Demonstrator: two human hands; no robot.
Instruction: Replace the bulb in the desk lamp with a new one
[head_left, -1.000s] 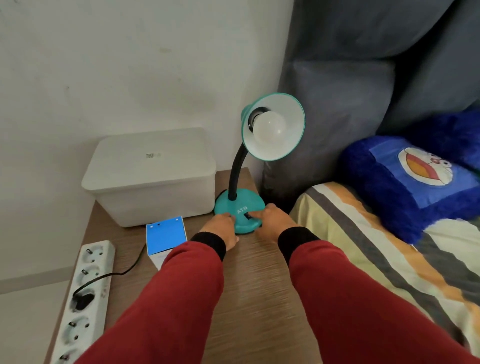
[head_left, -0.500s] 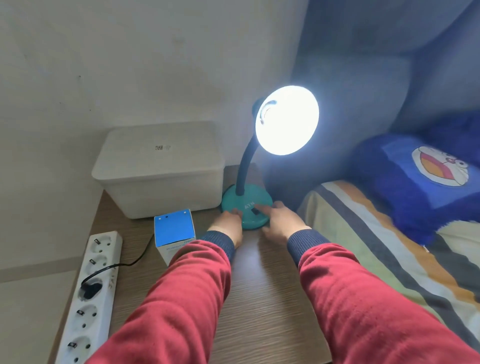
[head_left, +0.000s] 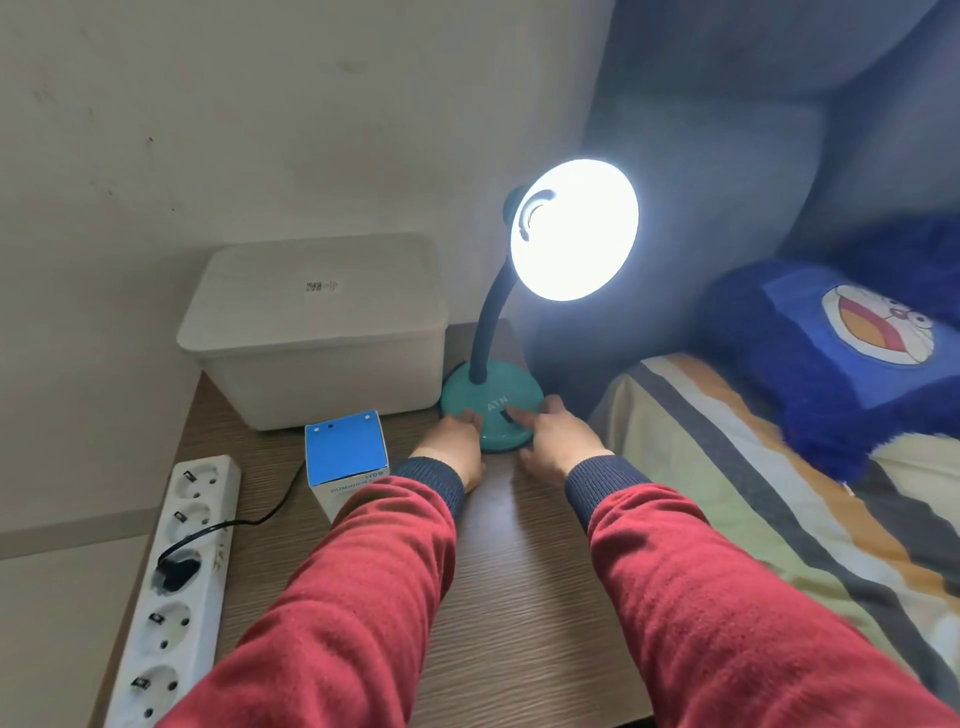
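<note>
Pale wall, wooden table, striped bed.

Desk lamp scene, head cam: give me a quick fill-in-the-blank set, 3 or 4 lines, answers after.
1. The desk lamp is switched ____.
2. Both hands rest at the lamp's teal ____, left hand, right hand.
3. The small box left of the hands has a ____ top.
4. One black plug sits in the white ____ at the table's left edge.

Answers: on; base; blue; power strip
</note>
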